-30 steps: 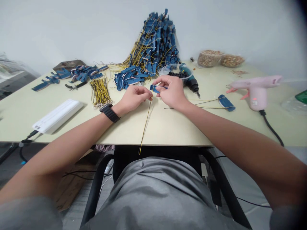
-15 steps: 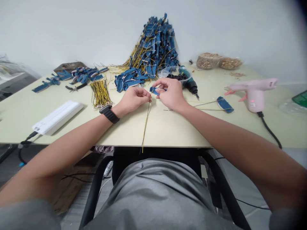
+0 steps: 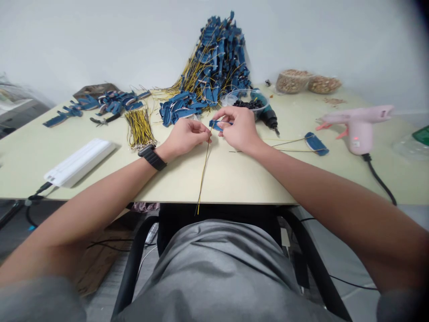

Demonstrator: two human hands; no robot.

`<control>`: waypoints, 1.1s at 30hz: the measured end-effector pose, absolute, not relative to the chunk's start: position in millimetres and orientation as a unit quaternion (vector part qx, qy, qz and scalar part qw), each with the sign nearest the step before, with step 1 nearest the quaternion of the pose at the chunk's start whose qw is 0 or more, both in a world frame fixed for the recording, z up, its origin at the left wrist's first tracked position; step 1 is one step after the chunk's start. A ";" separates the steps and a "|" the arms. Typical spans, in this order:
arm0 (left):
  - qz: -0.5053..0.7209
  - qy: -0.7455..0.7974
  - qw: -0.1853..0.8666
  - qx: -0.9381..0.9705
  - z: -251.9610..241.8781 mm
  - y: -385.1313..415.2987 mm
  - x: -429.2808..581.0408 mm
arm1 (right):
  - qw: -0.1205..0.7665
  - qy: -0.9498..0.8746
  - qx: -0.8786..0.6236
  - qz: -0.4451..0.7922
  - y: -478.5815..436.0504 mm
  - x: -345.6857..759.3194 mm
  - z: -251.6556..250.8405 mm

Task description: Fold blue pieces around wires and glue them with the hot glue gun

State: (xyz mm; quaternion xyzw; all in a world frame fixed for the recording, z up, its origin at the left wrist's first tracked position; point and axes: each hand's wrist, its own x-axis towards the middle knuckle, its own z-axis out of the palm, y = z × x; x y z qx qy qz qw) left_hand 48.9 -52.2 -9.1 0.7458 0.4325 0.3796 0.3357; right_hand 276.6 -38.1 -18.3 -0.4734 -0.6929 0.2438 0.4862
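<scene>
Over the middle of the table, my right hand (image 3: 241, 127) grips a small blue piece (image 3: 216, 125) between thumb and fingers. My left hand (image 3: 190, 135), with a black watch on its wrist, pinches a yellow and a black wire (image 3: 203, 172) close to that piece. The wires hang down past the table's front edge. Beyond my right wrist lies another blue piece (image 3: 316, 144) with two thin wires running left from it. A bundle of yellow and black wires (image 3: 139, 128) rests left of my left hand.
A tall heap of blue wired pieces (image 3: 217, 62) leans at the wall. Behind my right hand are a clear bowl of black parts (image 3: 250, 103) and a power drill (image 3: 268, 117). A pink glue gun (image 3: 360, 127) stands right; a white power block (image 3: 79, 162) and pliers (image 3: 104, 120) lie left.
The view has shifted slightly. Both hands keep their hold on the blue piece and the wires, with almost no movement.
</scene>
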 end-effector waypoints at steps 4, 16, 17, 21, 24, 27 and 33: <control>0.378 0.431 0.344 0.743 -9.0 -51.3 48.2 | 0.477 -0.699 -0.475 0.241 -39.5 276.3 -17.1; 0.364 0.414 0.368 0.749 -12.2 -43.9 45.4 | 0.461 -0.706 -0.488 0.226 -41.6 275.5 -14.7; 0.364 0.413 0.367 0.750 -12.4 -43.6 45.8 | 0.460 -0.707 -0.488 0.225 -41.7 275.5 -14.4; 0.371 0.414 0.369 0.745 -12.4 -44.1 48.0 | 0.459 -0.709 -0.489 0.219 -41.9 275.4 -13.5; 0.371 0.416 0.355 0.750 -9.3 -47.2 50.4 | 0.457 -0.712 -0.488 0.215 -41.3 274.7 -13.8; 0.367 0.427 0.345 0.750 -4.8 -51.6 53.8 | 0.458 -0.712 -0.488 0.212 -40.7 274.1 -14.7; 0.350 0.440 0.354 0.747 -1.5 -56.7 57.3 | 0.459 -0.711 -0.485 0.222 -41.0 274.8 -14.5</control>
